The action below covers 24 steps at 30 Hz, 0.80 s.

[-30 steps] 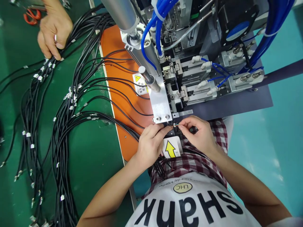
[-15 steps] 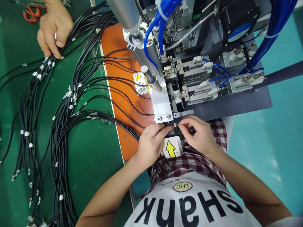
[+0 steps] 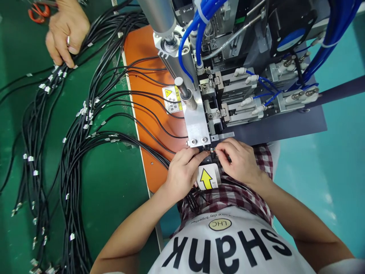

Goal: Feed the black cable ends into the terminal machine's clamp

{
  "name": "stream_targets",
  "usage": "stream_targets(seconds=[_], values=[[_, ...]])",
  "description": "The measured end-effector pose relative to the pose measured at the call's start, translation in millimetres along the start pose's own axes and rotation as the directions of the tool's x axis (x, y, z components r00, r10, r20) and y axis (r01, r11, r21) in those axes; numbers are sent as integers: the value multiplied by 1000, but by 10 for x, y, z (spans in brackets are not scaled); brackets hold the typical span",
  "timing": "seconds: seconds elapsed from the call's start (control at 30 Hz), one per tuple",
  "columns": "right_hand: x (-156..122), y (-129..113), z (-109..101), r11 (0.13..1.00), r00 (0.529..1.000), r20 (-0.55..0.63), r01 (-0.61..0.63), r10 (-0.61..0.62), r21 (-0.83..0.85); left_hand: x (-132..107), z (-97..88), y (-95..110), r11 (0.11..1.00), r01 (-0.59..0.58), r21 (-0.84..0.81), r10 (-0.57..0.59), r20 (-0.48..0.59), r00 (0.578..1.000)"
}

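While the person's left hand (image 3: 182,173) curls closed over a black cable (image 3: 194,201) at the lower edge of a steel plate (image 3: 195,123), the right hand (image 3: 238,160) pinches a small metal-tipped wire end (image 3: 213,151) between thumb and forefinger, the two hands nearly touching around it. The wire end sits just below the plate, at the front of a pneumatic machine (image 3: 236,95) fed by blue air hoses (image 3: 196,34) and fitted with a round cooling fan (image 3: 291,40).

A yellow arrow sticker (image 3: 207,178) lies just below the hands, beside the left one. On an orange pad (image 3: 151,160) under the machine, a warning sticker (image 3: 172,99) bears a yellow triangle; its small print is too fine to read.

Across the green table (image 3: 114,198), bundles of black cables (image 3: 76,152) with metal-tipped ends fan out. At the top left, a co-worker's hand (image 3: 67,34), wearing a ring, rests on the bundle near red-handled scissors (image 3: 38,14).

The person's white T-shirt (image 3: 228,247) reads "Shank" in black, with "LHC" in an oval and "day together" above, all upside down from this view, over red checked cloth (image 3: 228,194).
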State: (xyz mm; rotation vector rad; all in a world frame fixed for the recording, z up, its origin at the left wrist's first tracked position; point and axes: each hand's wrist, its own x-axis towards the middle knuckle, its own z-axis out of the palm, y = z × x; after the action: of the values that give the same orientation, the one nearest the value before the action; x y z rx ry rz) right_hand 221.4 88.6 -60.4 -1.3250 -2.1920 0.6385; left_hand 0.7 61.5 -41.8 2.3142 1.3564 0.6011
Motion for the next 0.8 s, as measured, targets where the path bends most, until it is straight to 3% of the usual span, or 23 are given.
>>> stream_targets(seconds=[0.23, 0.4, 0.67, 0.8], values=[[0, -112, 17, 960, 983, 5, -182, 185, 211, 6, -3, 6, 1000, -13, 3, 13, -15, 1000], [-23, -107, 24, 846, 943, 70, -323, 325, 424, 0, -1, 6, 1000, -2, 1, 2, -6, 1000], [-8, -74, 47, 725, 905, 151, -412, 399, 552, -14, 17, -10, 1000, -1, 3, 1, -17, 1000], [-8, -68, 85, 622, 866, 225, -481, 447, 618, -12, 13, -7, 1000, 6, 1, -6, -9, 1000]])
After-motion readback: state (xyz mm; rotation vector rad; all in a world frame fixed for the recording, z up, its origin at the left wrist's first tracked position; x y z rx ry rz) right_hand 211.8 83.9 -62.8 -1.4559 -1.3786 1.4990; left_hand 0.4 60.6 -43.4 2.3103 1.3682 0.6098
